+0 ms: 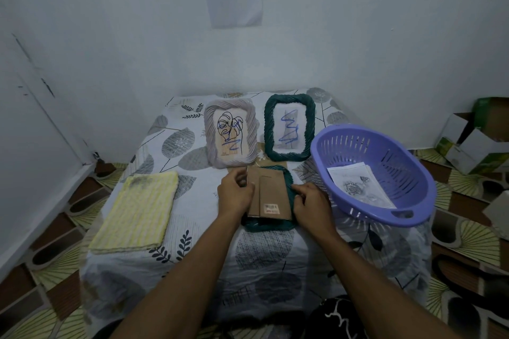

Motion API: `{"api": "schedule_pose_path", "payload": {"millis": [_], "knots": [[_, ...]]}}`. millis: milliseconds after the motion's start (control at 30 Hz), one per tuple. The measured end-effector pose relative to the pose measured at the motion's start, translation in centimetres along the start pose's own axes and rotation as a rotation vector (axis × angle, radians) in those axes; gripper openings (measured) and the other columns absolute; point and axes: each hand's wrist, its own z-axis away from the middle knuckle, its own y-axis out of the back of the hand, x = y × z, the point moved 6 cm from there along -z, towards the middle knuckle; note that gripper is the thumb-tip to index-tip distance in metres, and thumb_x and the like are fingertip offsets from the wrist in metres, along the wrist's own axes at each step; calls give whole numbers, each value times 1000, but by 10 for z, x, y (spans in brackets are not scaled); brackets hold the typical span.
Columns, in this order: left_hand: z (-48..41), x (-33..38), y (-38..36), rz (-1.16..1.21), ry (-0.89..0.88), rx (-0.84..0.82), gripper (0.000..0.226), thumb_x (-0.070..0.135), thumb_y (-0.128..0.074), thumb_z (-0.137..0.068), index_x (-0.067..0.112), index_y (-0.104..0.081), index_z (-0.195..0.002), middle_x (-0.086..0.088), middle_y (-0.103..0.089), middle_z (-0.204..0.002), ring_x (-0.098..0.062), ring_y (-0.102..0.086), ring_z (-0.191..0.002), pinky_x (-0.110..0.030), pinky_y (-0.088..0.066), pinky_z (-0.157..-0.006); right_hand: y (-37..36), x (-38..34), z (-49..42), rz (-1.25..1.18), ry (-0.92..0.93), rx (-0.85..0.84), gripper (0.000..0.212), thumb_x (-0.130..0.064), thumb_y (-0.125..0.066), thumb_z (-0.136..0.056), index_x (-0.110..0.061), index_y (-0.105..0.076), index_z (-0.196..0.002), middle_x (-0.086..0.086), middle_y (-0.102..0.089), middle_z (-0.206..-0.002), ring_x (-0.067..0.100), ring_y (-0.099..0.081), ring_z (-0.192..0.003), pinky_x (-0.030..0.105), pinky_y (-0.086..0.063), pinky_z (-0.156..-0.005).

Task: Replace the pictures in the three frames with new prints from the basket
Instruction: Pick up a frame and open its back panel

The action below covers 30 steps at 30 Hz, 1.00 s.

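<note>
Head view: left on the counter (192, 228) lies a yellow cloth (137, 212); your left hand (234, 195) pinches the cardboard backing (271, 195) of the face-down green frame (270, 225), your right hand (311, 205) grips its right rim. Prints (358, 187) lie in the purple basket (410, 173), far right.

The person appeared as two arms in the lower half of the frame. The left forearm (198, 270) and the right forearm (355, 270) were bare along all the length in view, from the bottom edge to the wrists. The left hand (235, 195) and the right hand (311, 206), near the middle of the frame, were bare as well. At the bottom edge, right of centre and beside the right forearm, showed a patch of black clothing (333, 319) marked with thin white branching lines, like cracks.
</note>
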Motion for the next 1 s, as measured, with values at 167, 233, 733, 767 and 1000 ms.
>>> {"api": "schedule_pose_path", "payload": {"millis": [167,233,733,767,1000], "knots": [[5,10,3,-142,-158,10,34,9,-64,-84,11,-65,-118,-4,-67,-115,-11,-59,-105,-19,-40,-87,0,0,0,9,-2,3,39,-5,-47,-91,-6,-61,-127,10,-60,-112,25,-57,-104,29,-43,-91],[6,14,2,-192,-201,13,32,11,-64,-85,12,-65,-117,-5,-68,-112,-11,-58,-99,-17,-39,-84,0,0,0,11,3,4,39,-5,-48,-90,-6,-62,-126,9,-60,-111,24,-57,-103,27,-42,-89],[9,14,-7,-342,-267,-36,30,7,-51,-90,12,-64,-117,-7,-68,-112,-21,-59,-105,-18,-38,-81,-1,2,-1,0,4,8,38,-5,-48,-91,-6,-61,-127,10,-60,-114,24,-57,-104,21,-36,-86],[9,14,-6,-319,-246,-43,30,7,-50,-90,12,-64,-117,-6,-68,-112,-20,-60,-104,-16,-38,-81,-1,2,-1,-2,5,9,38,-5,-48,-91,-6,-61,-127,10,-60,-114,24,-57,-104,21,-36,-86],[2,9,-2,-279,-177,-67,33,16,-50,-87,23,-64,-116,-8,-64,-116,-23,-56,-114,-35,-45,-99,0,1,0,-10,9,5,38,-5,-48,-91,-6,-61,-127,10,-59,-114,24,-56,-105,22,-36,-86]]}}
